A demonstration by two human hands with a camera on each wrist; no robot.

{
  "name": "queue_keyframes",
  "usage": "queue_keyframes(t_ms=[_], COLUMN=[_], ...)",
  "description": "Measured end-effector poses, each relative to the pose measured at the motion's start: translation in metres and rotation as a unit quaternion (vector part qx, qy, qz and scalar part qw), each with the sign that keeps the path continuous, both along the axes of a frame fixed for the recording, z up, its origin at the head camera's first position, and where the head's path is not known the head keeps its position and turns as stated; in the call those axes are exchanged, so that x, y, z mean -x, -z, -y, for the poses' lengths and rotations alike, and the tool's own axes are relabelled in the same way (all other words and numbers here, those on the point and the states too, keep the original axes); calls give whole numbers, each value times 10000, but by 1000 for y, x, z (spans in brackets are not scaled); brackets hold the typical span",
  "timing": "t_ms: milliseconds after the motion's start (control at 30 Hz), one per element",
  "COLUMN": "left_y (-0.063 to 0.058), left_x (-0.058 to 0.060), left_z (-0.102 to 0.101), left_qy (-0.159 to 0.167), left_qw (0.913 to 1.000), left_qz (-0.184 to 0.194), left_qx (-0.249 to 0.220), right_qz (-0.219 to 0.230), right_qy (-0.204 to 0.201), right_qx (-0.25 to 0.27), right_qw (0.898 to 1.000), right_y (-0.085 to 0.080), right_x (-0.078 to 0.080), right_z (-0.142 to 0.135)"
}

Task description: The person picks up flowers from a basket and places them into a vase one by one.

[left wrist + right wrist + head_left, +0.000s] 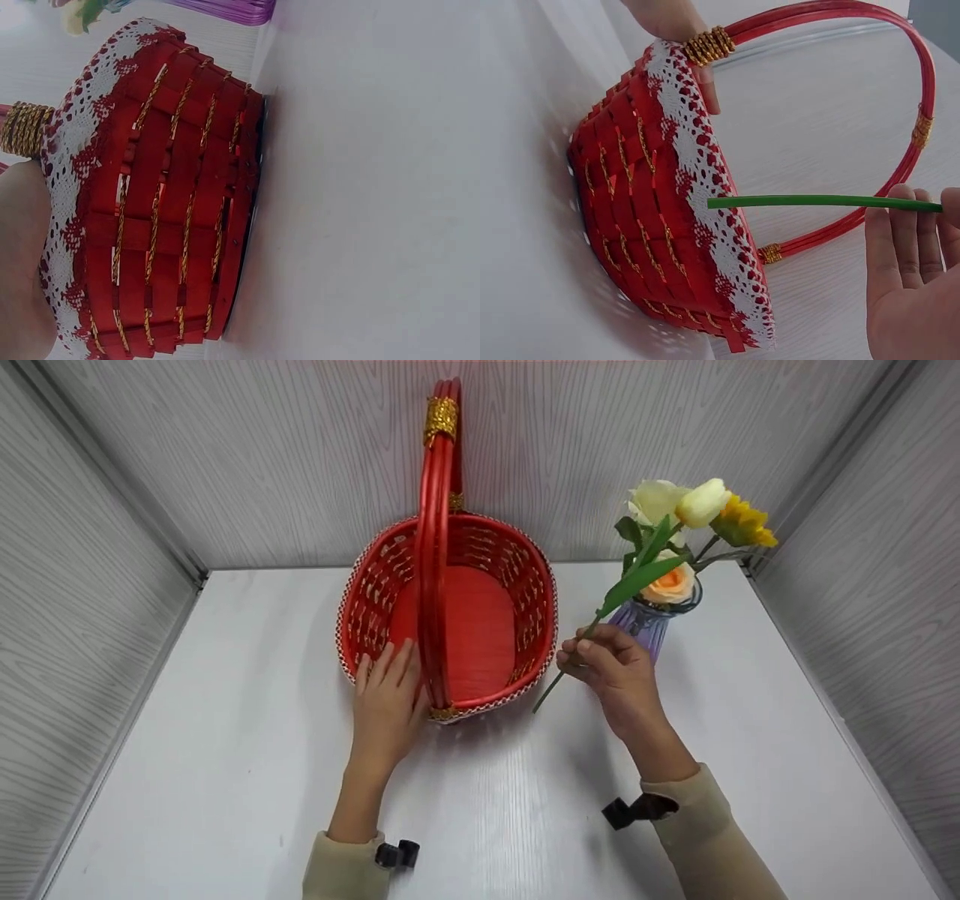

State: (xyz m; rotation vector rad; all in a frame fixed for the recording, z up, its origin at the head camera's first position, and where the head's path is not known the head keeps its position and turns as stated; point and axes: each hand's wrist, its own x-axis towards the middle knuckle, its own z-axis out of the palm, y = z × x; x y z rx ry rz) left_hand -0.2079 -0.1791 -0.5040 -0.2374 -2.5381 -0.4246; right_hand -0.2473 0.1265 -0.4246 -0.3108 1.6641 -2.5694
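A red woven basket (480, 622) with a tall arched handle (433, 547) stands in the middle of the table. My left hand (386, 697) rests on its near rim beside the handle's base, fingers extended over the edge into the basket. White lace trim (75, 172) runs along the rim under that hand. To the right of the basket, my right hand (611, 667) pinches the green stem of a white tulip (703, 502) between thumb and fingers. The tulip tilts up to the right; the bare stem end (742, 201) points toward the basket.
Behind my right hand stands a purple-blue glass vase (643, 622). It holds a peach rose (667, 585), a cream flower (654, 500) and a yellow sunflower (742, 523). Grey wood-grain panels (300, 465) enclose the white table (225, 735) at the back and sides.
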Motion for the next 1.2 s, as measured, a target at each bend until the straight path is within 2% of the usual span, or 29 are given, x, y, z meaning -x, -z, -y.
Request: queue_keyframes(t_ms=[300,533,700,967,1200], left_y=[1,2,2,2,1], left_x=[1,1,2,1,0], left_z=[-2,-1,-1,0,0], left_qy=[19,-29,-37,-63,-18], left_qw=[10000,9999,9999,9999,10000], left_qz=[82,88,9,122,91], left_qx=[-14,-44,-114,-25,-32], right_qz=[-421,-666,-722,-756,-798], right_qy=[540,671,781,889,1186], right_qx=[-18,270,611,1042,1223], right_qw=[9976,9951,9924,9877,9821], right_y=[1,-3,-6,-11,-14], right_x=[-1,-3,-4,-1,4], right_z=[-14,-22,-31,-46,-61])
